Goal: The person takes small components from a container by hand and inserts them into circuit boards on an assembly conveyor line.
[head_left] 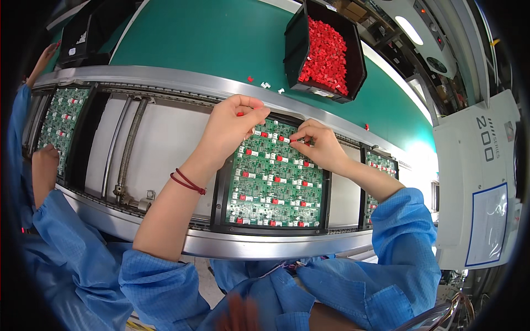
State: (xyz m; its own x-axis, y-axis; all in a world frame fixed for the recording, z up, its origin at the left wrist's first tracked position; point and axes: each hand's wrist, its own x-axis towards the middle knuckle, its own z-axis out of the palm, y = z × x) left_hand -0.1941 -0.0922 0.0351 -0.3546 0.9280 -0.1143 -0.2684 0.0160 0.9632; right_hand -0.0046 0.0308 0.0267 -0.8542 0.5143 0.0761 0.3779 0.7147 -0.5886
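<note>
A green circuit board panel [259,212] in a black frame [221,198] lies under both my hands, with several red and white connectors on it. Over the panel's far left corner, my left hand [232,126] is closed, thumb and fingertips together. A bit of a small red connector [240,114] shows among its fingers. My right hand [321,144] is closed in a pinch at the panel's far right part. Red shows at its fingertips, where a small red connector [293,141] meets the board; the fingers partly cover it.
A black bin [353,83] of red connectors stands on the green mat [221,44]. Loose white connectors [265,85] lie near the metal rail [182,80]. Other framed panels [63,124] sit along the conveyor. At left, a co-worker's hand [45,161] touches one. A white machine [469,165] stands right.
</note>
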